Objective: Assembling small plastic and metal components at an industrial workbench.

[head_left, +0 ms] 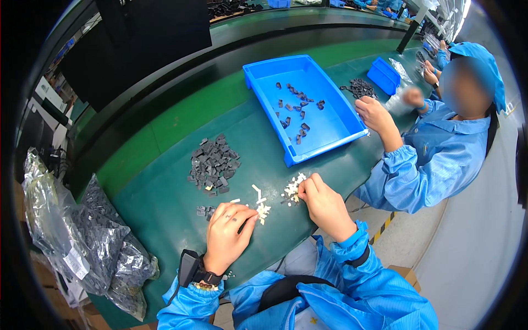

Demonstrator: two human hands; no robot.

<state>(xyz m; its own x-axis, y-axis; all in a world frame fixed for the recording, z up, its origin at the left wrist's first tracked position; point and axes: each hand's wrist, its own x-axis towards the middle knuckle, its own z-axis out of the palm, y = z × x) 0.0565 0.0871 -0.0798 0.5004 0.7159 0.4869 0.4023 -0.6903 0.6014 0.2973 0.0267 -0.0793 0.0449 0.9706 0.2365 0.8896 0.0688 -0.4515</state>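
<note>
My left hand (230,234) rests low over the green table, its fingers curled and pressed together. Beside its fingertips are a few small black parts (204,211) and a little heap of cream-coloured pieces (264,210). Farther right, my right hand (328,208) pinches with thumb and forefinger at the edge of a second heap of small cream pieces (291,188). Whatever either hand grips is too small or hidden to make out. Beyond my left hand lies a larger pile of small black plastic parts (213,164).
A shallow blue tray (324,144) with scattered black parts stands beyond my right hand. Clear plastic bags of dark parts (102,234) lie at the left edge. On the right sits a co-worker in blue (440,159), one hand at the tray's corner, near a black pile and blue bin (383,76).
</note>
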